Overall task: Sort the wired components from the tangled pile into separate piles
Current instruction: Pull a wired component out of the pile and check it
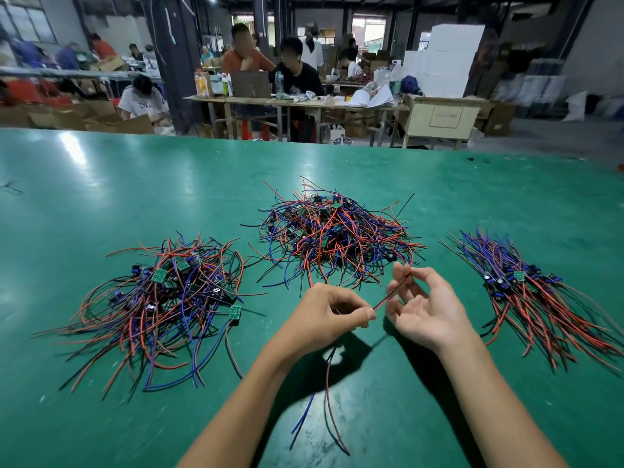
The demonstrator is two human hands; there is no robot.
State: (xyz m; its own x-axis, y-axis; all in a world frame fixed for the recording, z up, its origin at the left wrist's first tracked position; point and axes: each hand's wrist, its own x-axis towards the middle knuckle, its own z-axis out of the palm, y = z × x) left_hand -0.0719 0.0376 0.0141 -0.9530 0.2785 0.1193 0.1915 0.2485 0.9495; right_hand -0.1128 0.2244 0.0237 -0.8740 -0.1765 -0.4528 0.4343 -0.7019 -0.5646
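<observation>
Head view: nearer than the tangled pile (pixel 332 236) on the green table (pixel 101 184), the left hand (pixel 329 312) pinches a wired component (pixel 388 297), its leads dangling below. The right hand (pixel 423 307) pinches the wire's far end. Sorted piles lie left (pixel 162 298) and right (pixel 537 298) of the tangle.

Two bare forearms enter from the lower edge, uncovered from elbow to wrist. Left hand (pixel 329 310) and right hand (pixel 423 307): bare, ungloved, with short, unpainted fingernails. Wrists and fingers carry neither sleeve, strap nor ring.
</observation>
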